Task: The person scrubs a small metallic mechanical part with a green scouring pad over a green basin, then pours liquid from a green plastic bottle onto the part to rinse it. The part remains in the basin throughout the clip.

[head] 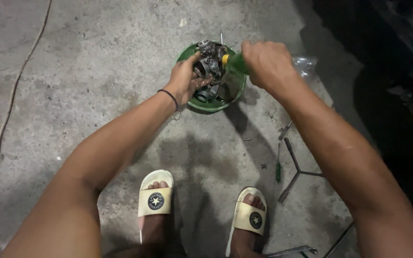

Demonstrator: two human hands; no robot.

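Carburetor (210,71) in left hand (186,79) grip, over green bowl (211,106).

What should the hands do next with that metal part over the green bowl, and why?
Probably tip the green bottle a little more. The right hand aims its yellow tip at the metal engine part, which the left hand holds over the green bowl, so whatever runs off would likely land in the bowl rather than on the concrete floor.
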